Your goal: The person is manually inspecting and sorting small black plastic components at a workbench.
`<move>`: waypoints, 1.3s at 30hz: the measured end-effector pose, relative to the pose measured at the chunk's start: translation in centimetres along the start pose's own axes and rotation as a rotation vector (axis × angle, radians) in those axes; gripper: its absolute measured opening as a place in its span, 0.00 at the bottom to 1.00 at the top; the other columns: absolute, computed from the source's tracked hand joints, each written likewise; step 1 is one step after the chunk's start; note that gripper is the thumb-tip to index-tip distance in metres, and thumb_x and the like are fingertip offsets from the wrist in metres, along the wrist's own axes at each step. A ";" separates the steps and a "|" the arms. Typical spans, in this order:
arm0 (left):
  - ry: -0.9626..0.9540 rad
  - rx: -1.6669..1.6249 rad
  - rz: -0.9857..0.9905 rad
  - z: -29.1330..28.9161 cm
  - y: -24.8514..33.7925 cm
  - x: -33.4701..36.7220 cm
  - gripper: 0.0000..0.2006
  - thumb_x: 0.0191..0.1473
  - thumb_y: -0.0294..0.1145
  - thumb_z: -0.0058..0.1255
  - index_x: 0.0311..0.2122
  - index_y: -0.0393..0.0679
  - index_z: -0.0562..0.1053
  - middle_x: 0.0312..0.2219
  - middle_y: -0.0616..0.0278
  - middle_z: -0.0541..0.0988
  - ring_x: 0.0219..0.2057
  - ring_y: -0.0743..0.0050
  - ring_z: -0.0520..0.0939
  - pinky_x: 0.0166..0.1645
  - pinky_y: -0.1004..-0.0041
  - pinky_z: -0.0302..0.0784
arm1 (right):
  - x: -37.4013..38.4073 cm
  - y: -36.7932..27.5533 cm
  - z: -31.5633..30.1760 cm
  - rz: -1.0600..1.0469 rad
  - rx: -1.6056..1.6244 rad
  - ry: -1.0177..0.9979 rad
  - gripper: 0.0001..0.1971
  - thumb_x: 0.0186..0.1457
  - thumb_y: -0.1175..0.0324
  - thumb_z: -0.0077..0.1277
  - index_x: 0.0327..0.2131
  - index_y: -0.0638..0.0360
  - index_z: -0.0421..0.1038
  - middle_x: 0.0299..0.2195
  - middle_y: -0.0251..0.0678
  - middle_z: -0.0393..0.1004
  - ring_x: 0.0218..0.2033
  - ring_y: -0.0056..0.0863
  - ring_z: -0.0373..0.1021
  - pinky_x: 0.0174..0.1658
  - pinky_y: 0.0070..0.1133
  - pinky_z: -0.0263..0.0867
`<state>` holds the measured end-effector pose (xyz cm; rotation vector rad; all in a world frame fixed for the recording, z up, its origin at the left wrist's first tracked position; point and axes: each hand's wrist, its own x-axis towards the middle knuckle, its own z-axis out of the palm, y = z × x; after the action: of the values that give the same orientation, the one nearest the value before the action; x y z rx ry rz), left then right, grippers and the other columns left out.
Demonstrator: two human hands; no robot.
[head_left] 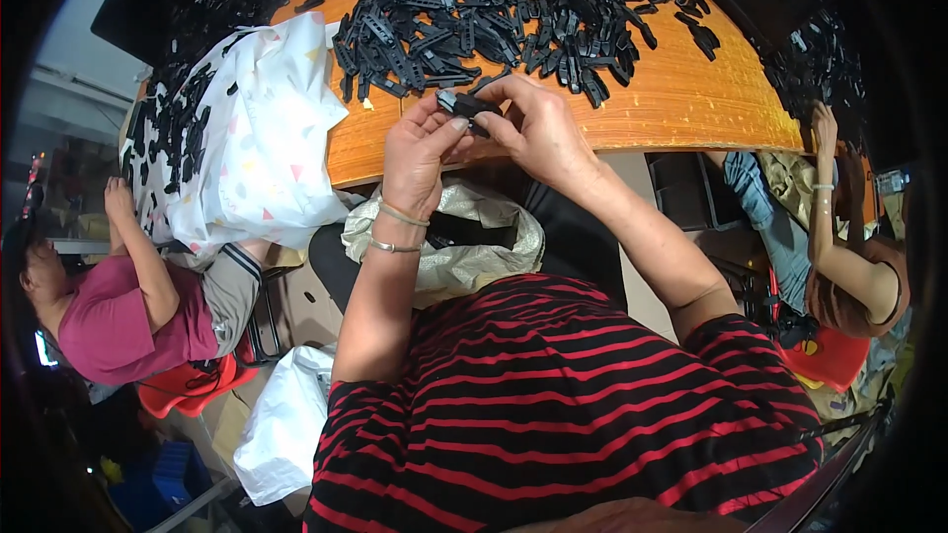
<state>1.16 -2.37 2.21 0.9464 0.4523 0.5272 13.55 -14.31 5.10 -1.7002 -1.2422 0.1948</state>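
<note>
The left hand (415, 156) and right hand (545, 128) partly cover the small black piece (476, 110) toward twelve o'clock; its details are too small to tell. Beyond it, the upper edge cuts off the black heap (425, 30). The lower edge crops the striped shirt (563, 395) at six o'clock, and this shirt hides the near part of the pale sack (494, 262).

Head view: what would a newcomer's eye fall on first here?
Probably the big heap of small black parts, spread over the orange-brown wooden table at the top of the picture. Next, the red-and-black striped shirt filling the lower middle. Then, at the table's near edge, the left hand and right hand pinching one small dark piece between them.
</note>
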 end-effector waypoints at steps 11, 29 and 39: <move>-0.009 0.070 0.166 0.7 0.0 -1.1 0.17 0.47 0.15 0.55 0.42 0.36 0.65 0.36 0.60 0.75 0.33 0.80 0.78 0.40 0.80 0.78 | -0.3 -1.0 0.6 -0.125 -0.098 0.044 0.10 0.47 0.75 0.59 0.36 0.64 0.73 0.30 0.37 0.73 0.20 0.22 0.70 0.24 0.18 0.66; -0.027 0.195 0.406 2.1 0.0 -2.2 0.21 0.50 0.12 0.49 0.50 0.36 0.64 0.41 0.60 0.72 0.43 0.77 0.76 0.50 0.79 0.73 | -0.1 -0.4 0.4 -0.297 -0.065 0.107 0.11 0.44 0.79 0.60 0.35 0.61 0.76 0.31 0.35 0.74 0.25 0.21 0.71 0.26 0.17 0.67; -0.034 0.378 0.493 3.2 1.8 -4.0 0.19 0.53 0.15 0.50 0.51 0.33 0.66 0.43 0.58 0.74 0.43 0.76 0.77 0.49 0.78 0.74 | 0.1 -1.9 -0.4 -0.003 0.157 0.008 0.15 0.43 0.78 0.62 0.37 0.63 0.72 0.32 0.32 0.72 0.22 0.13 0.67 0.26 0.13 0.65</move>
<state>-0.55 -5.94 5.88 1.4428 0.2892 0.8886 12.58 -14.49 6.80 -1.5621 -1.1923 0.2769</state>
